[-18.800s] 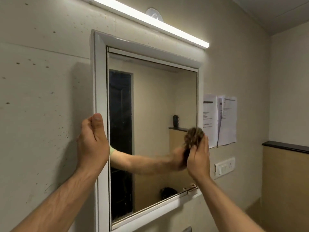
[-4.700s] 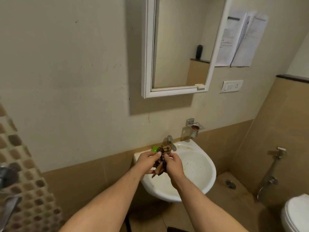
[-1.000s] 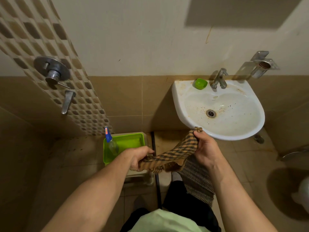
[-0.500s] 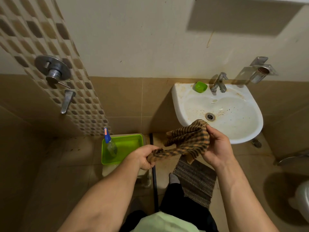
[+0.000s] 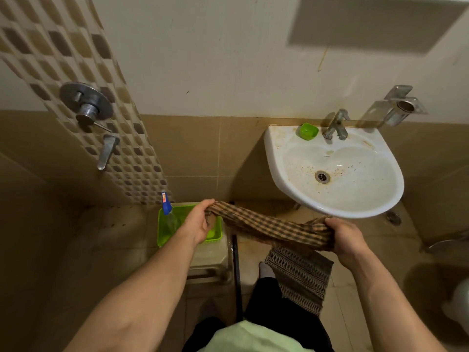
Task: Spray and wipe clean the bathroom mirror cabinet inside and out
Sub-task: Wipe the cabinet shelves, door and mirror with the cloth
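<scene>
A brown checked cloth [image 5: 269, 228] is stretched between both hands, below the front edge of the sink. My left hand [image 5: 200, 221] grips its left end above a green tray [image 5: 162, 233]. My right hand [image 5: 346, 240] grips the right end. A spray bottle with a blue nozzle [image 5: 167, 212] stands in the green tray, just left of my left hand. The mirror cabinet is out of view; only its shadow shows on the wall at the top right.
A white stained sink [image 5: 286, 184] with a tap [image 5: 336, 124] and a green soap dish [image 5: 308, 131] hangs on the wall. The tray rests on a beige stool [image 5: 210, 262]. A shower valve [image 5: 86, 102] is at left, a patterned mat [image 5: 302, 278] on the floor.
The cloth, bunched in my right hand half a second ago, is now pulled out long between my hands. My left hand moved up over the tray, my right hand moved right and down.
</scene>
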